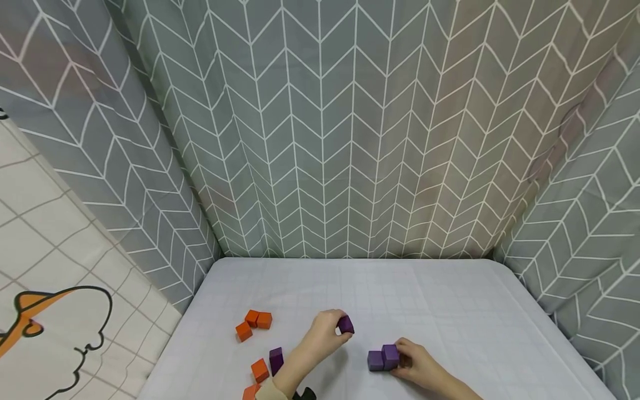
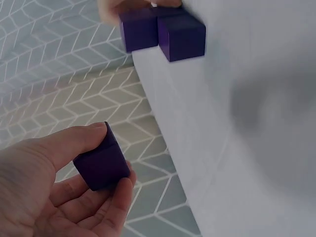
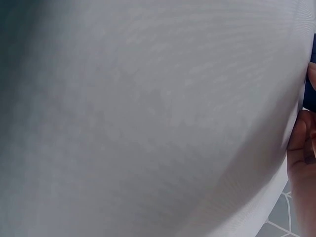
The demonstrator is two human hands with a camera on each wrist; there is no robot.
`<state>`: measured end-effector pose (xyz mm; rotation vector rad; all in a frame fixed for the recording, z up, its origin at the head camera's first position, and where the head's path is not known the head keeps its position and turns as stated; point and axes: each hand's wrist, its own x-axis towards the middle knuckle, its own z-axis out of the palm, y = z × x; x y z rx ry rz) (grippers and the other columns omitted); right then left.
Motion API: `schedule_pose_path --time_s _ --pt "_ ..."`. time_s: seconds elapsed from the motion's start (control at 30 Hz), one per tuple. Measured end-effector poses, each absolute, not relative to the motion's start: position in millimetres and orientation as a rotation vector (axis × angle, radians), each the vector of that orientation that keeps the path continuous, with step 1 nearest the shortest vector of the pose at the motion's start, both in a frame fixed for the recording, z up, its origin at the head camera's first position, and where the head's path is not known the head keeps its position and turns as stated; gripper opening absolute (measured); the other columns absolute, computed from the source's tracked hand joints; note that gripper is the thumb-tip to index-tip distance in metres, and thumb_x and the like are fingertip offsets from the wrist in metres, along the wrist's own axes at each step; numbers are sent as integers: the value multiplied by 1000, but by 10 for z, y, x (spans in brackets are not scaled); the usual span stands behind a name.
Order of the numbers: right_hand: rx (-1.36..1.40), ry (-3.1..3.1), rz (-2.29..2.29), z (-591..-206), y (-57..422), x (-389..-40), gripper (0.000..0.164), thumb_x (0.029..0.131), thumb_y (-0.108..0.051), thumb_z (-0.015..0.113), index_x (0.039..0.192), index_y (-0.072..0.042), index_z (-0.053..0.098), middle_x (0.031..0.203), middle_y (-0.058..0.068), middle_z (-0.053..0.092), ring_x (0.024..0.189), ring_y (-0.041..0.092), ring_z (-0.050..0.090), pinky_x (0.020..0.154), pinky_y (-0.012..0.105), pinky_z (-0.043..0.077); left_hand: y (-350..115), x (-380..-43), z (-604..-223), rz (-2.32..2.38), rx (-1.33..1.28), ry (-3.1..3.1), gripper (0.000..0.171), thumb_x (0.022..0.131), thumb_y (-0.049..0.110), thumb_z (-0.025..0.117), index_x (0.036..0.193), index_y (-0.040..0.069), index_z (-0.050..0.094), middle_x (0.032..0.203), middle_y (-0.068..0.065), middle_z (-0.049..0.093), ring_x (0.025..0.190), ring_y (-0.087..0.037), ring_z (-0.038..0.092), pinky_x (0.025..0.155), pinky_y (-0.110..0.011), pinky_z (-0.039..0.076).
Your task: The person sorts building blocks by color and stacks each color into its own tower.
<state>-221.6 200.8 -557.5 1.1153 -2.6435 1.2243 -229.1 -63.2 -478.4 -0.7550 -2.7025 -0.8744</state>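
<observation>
My left hand pinches a purple cube between thumb and fingers, held up over the table. The same cube shows close up in the left wrist view, the thumb on one face and fingertips on the opposite side. To the right, my right hand grips a purple cube by its right side. Against that one's left side sits another purple cube. Only part of the right hand and a dark block edge appear at the right wrist view's border.
Several orange cubes lie at the left of the white table, a group farther back and others nearer. A purple block stands beside my left forearm. A dark object shows at the bottom edge. Patterned curtains hang behind.
</observation>
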Motion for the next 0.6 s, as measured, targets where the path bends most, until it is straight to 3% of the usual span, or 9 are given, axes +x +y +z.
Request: schedule_pose_path --time_s 0.6 --pt "1157 -2564 1241 -5584 2002 -2220 23 70 -12 73 89 -10 61 86 -9 52 67 2 48 54 18 44 -204 -2269 -4974 -890 -902 -2811 22 69 13 75 86 7 63 73 8 58 66 0 50 59 -12 41"
